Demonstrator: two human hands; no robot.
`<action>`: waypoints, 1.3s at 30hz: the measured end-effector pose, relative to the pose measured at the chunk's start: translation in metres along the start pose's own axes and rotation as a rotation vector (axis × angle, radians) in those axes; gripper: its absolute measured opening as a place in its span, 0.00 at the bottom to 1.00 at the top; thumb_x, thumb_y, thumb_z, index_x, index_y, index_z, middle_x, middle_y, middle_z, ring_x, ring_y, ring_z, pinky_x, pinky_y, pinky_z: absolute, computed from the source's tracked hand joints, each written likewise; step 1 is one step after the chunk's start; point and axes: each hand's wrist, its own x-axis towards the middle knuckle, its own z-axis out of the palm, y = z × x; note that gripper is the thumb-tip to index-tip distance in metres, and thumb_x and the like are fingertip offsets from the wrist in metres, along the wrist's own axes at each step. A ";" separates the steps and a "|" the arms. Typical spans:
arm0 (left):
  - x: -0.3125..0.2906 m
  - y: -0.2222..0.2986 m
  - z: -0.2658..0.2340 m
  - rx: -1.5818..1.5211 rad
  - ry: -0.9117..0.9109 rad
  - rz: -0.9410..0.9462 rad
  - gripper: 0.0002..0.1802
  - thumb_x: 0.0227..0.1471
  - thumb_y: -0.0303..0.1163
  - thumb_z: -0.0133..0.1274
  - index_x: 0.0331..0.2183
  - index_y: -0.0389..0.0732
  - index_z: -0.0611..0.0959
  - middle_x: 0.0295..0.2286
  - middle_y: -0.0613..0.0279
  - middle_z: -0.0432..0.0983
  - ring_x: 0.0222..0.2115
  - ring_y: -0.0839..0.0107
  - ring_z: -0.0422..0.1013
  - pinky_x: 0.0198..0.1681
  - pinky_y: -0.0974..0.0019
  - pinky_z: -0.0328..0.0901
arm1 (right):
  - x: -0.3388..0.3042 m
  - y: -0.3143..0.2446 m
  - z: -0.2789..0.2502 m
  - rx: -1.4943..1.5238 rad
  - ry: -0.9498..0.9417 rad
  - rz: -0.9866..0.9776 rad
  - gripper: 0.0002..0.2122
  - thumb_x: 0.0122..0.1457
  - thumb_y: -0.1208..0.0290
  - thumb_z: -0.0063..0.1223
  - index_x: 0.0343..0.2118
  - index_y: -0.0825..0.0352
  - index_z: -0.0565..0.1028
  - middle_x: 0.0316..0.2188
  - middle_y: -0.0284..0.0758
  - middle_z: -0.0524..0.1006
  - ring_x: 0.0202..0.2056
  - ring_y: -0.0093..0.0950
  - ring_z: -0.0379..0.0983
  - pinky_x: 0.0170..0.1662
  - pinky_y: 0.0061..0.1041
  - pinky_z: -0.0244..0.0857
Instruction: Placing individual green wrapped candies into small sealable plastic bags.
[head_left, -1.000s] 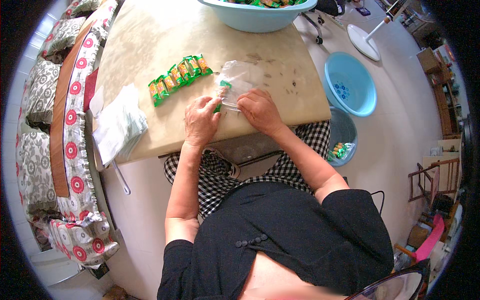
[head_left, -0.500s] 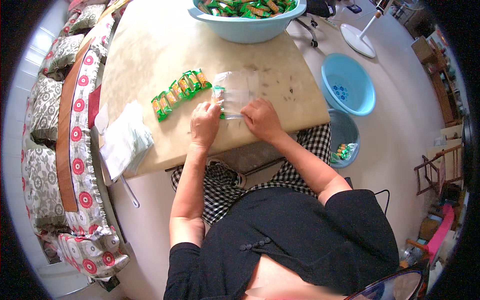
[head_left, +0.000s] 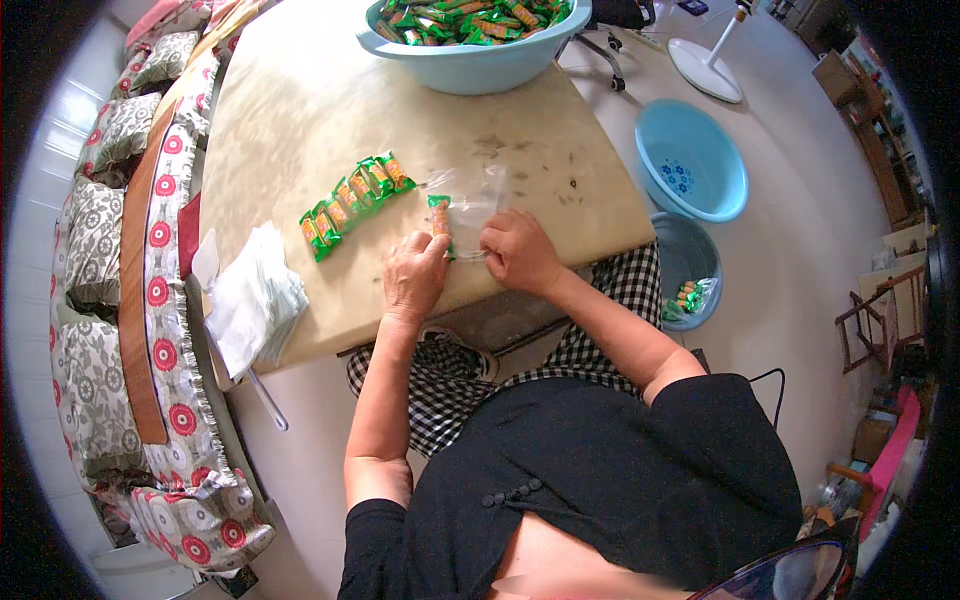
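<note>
My left hand is closed, with fingers and thumb on the lower end of a small wrapped snack in a green and orange wrapper. The snack lies at the left edge of a clear plastic bag on the table; whether it is inside the bag, I cannot tell. The bag's near edge is pinched by my right hand, its fingers curled. Beyond my left hand, a slanting row of several like snacks lies side by side.
A light blue basin heaped with wrapped snacks stands at the table's far side. White plastic bags are stacked at the left edge. On the floor to the right are a blue basin and another basin holding packed snacks.
The snack by my left hand shows more fully, and the clear bag has shifted and creased. My left fingers have moved onto the snack. The whole view has shifted slightly.
</note>
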 end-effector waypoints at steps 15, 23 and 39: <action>0.015 -0.003 0.019 0.381 0.018 -0.010 0.01 0.49 0.32 0.47 0.28 0.48 0.72 0.21 0.67 0.70 0.20 0.66 0.71 0.24 0.62 0.64 | -0.001 -0.004 0.006 -0.103 -0.011 0.028 0.07 0.47 0.68 0.53 0.30 0.60 0.73 0.25 0.35 0.71 0.34 0.37 0.69 0.39 0.38 0.63; 0.019 -0.008 0.028 0.416 0.039 -0.032 0.01 0.49 0.32 0.47 0.26 0.50 0.72 0.19 0.68 0.70 0.17 0.67 0.70 0.21 0.63 0.64 | 0.001 -0.006 0.005 -0.075 0.028 0.010 0.04 0.47 0.69 0.53 0.27 0.60 0.73 0.25 0.35 0.71 0.34 0.37 0.69 0.39 0.37 0.64; 0.022 -0.009 0.029 0.330 0.105 -0.080 0.03 0.46 0.32 0.48 0.24 0.48 0.70 0.16 0.64 0.71 0.15 0.62 0.71 0.18 0.60 0.65 | 0.001 -0.007 0.005 -0.046 -0.005 0.027 0.06 0.43 0.74 0.55 0.28 0.63 0.76 0.26 0.34 0.73 0.33 0.35 0.69 0.39 0.33 0.64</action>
